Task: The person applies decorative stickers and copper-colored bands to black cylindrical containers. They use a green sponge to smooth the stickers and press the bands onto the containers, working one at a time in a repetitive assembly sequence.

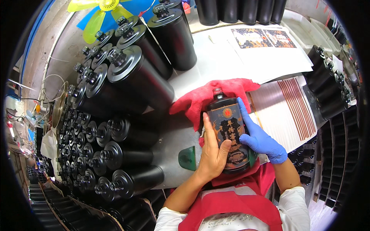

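Observation:
A black bottle [230,129] with orange-and-gold printed decoration lies tilted in front of me, its clear glass neck pointing away. My bare left hand [213,154] clasps its left side, with the thumb across the lower front. My right hand [264,140], in a blue glove, grips the right side, its index finger stretched up along the edge. Under and behind the bottle a red cloth [192,102] is bunched. A dark green flat scraper [187,158] rests on the metal table [169,140] beside my left wrist. Another green piece shows partly at the bottle's lower right.
Plain black bottles [142,77] crowd the left, standing and lying in stacks. White sheets [250,61] with printed decals cover the far table, and a sheet of brown strips [296,109] lies at right. More bottles [327,84] stand far right. A yellow-green fan [94,27] is at upper left.

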Demonstrator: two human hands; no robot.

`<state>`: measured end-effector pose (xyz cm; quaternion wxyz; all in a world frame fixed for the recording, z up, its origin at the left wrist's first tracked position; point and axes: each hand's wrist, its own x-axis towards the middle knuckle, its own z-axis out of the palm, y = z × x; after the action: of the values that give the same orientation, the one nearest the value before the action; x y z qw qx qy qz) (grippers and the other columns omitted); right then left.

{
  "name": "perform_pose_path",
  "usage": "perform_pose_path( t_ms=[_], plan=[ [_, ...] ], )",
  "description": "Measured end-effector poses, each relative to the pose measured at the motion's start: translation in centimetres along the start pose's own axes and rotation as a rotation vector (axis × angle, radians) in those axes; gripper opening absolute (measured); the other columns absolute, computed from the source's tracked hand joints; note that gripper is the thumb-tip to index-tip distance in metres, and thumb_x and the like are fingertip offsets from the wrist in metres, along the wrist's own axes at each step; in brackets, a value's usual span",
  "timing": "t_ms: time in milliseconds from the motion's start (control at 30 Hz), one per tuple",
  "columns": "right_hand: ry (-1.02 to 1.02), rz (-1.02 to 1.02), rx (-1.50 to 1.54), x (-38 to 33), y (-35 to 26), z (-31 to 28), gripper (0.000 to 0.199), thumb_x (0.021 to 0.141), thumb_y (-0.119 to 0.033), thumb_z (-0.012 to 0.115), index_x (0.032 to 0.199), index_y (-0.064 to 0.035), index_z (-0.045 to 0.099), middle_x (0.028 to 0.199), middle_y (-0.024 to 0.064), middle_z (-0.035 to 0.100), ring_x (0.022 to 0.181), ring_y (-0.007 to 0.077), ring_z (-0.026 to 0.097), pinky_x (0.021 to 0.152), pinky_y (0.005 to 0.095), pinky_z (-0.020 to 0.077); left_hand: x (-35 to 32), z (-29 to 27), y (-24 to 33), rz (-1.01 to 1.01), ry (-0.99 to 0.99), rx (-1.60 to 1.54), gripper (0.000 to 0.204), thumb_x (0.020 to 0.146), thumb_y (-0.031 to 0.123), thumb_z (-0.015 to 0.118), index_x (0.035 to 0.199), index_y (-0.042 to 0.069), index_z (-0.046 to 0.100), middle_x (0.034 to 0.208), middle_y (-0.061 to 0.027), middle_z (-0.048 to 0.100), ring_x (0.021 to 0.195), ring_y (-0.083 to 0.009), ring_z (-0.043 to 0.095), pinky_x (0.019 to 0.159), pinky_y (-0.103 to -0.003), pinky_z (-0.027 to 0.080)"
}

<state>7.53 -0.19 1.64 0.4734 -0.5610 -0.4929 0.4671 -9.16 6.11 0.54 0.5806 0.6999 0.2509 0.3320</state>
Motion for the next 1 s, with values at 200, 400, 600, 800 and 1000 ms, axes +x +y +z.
perform_pose_path(
  t_ms=[200, 400, 600, 800, 1000],
  plan=[
    [-0.063, 0.132, -0.034, -0.3, 0.6, -0.8, 0.088, 0.086, -0.037, 0.06, 0.149, -0.0136, 0.003, 0.141, 0.021, 0.035, 0.124, 0.0295, 0.044, 0.101, 0.0361, 0.0361, -1.2, -1.1, -1.7, -0.089, -0.035, 0.003, 0.09, 0.094, 0.053, 0.036, 0.141, -0.01, -0.008, 0.148, -0.0283, 0.012, 0.137, -0.0361, 0.021, 0.111, -0.038, 0.014],
    [0.028, 0.135, -0.193, -1.1, -2.1, -0.5, 0.074, 0.089, -0.026, 0.055, 0.148, -0.0157, 0.012, 0.124, 0.0178, 0.053, 0.106, 0.0302, 0.056, 0.091, 0.0364, 0.0429, -0.1, -0.9, 0.5, 0.028, -0.142, 0.087, 0.083, 0.095, 0.051, 0.035, 0.144, -0.004, -0.001, 0.15, -0.0262, 0.009, 0.139, -0.0362, 0.011, 0.111, -0.039, 0.011],
    [-0.005, 0.117, -0.149, -2.5, 0.9, -3.1, 0.081, 0.085, -0.024, 0.062, 0.149, -0.0202, 0.013, 0.097, 0.007, 0.053, 0.068, 0.0144, 0.047, 0.071, 0.0275, 0.0444, -1.4, -1.9, -1.6, 0.014, -0.076, -0.01, 0.089, 0.09, 0.061, 0.035, 0.145, 0.009, -0.013, 0.151, -0.0196, 0.012, 0.137, -0.0291, 0.022, 0.11, -0.038, 0.019],
    [-0.205, 0.21, -0.164, -2.7, 0.3, -3.1, 0.103, 0.069, -0.023, 0.079, 0.149, -0.0222, 0.013, 0.101, 0.0047, 0.054, 0.063, 0.0126, 0.046, 0.067, 0.0275, 0.0443, -4.8, -4.0, -6.0, 0.01, -0.33, 0.202, 0.081, 0.092, 0.056, 0.038, 0.148, 0.014, 0.0, 0.153, -0.0217, 0.001, 0.141, -0.0369, 0.004, 0.112, -0.041, 0.006],
    [-0.254, 0.266, -0.29, -2.1, -1.5, -4.1, 0.114, 0.062, -0.026, 0.082, 0.149, -0.0195, 0.009, 0.102, 0.0074, 0.056, 0.079, 0.0193, 0.054, 0.078, 0.0297, 0.0458, -4.3, -6.3, -4.9, 0.061, -0.256, 0.268, 0.092, 0.085, 0.061, 0.047, 0.148, 0.013, 0.0, 0.152, -0.0227, -0.001, 0.142, -0.0353, 0.0, 0.112, -0.041, 0.006]
  ],
)
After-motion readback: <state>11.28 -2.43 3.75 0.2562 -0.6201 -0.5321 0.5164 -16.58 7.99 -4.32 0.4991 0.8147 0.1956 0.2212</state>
